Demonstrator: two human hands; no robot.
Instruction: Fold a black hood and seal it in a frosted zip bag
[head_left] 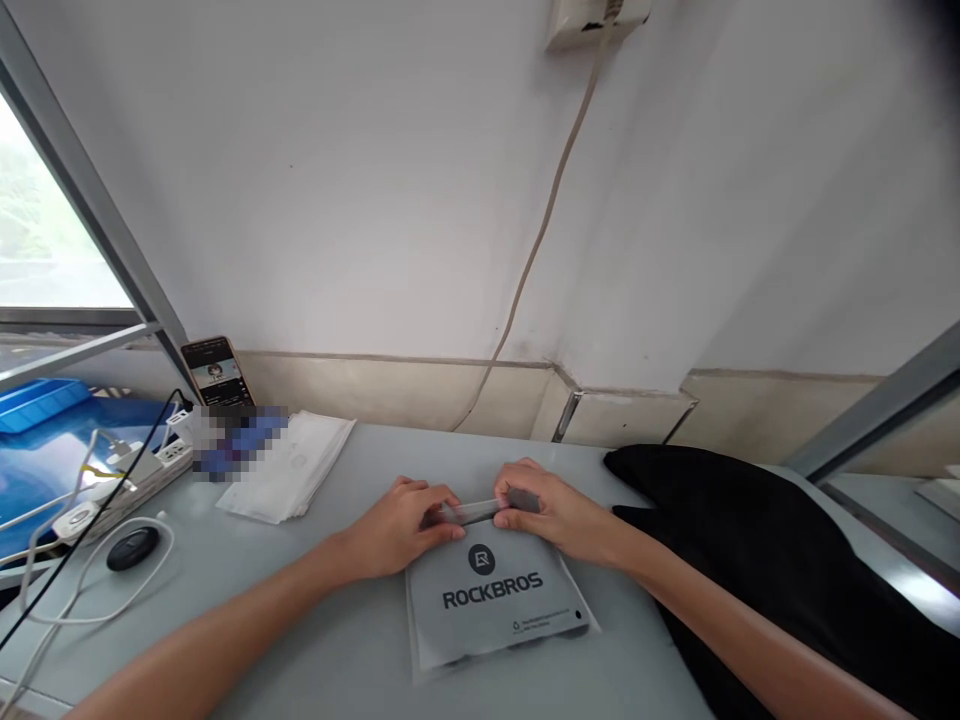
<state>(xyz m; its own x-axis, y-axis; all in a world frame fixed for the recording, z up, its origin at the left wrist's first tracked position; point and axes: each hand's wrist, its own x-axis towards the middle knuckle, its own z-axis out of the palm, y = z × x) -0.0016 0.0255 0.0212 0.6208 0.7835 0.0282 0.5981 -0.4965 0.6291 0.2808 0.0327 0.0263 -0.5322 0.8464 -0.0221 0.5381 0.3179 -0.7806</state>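
A translucent plastic bag [495, 625] printed ROCKBROS in dark letters lies on the grey table [330, 640]. My left hand [409, 525] pinches the left part of its top edge between thumb and fingers. At the right part of the same edge, my right hand [529, 505] also grips the plastic, thumb toward me. Between the two hands the top strip of the bag is raised and looks folded. Something dark shows through along the bag's lower edge; its kind I cannot make out.
A stack of white bags [289, 470] lies behind my left hand. A phone [217, 375] leans by the wall. A power strip [127, 490], cables and a black round object [133, 548] are at left. Black cloth [720, 530] lies at right, near my forearm.
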